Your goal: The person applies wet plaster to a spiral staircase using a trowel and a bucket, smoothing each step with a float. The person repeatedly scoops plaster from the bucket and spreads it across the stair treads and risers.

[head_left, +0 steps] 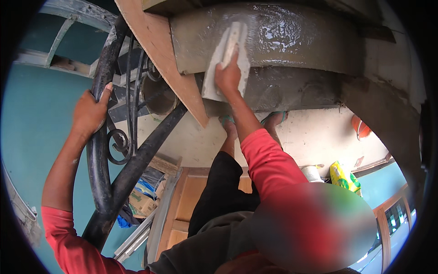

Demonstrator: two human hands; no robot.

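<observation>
- The right hand (227,75) sits at about twelve o'clock in the view, fingers closed around the handle of a pale plastering float (226,61), pressing its flat face against wet grey cement.
- The float stands nearly upright, tilted slightly to the right, spanning the top face and the front edge of a curved cement step (292,41) (the surface to its right glistens, freshly smoothed).
- The left hand (91,112) is at about nine o'clock, wrapped firmly around a black metal stair railing (102,150), thumb up along the bar.
- The railing runs from eleven o'clock down to seven o'clock, with a scrolled iron curl (119,144) just right of the left hand.
- A bare wooden board (159,50) leans diagonally between the railing and the step, touching the step's left edge.
- Both forearms wear red sleeves; the right sleeve (269,164) reaches toward five o'clock.
- Below the step, near the centre, two feet in green sandals (273,119) stand on a pale floor.
- At about four o'clock lie a yellow-green bag (343,177) and a white bucket (313,173); an orange bucket (360,128) sits at three o'clock.
</observation>
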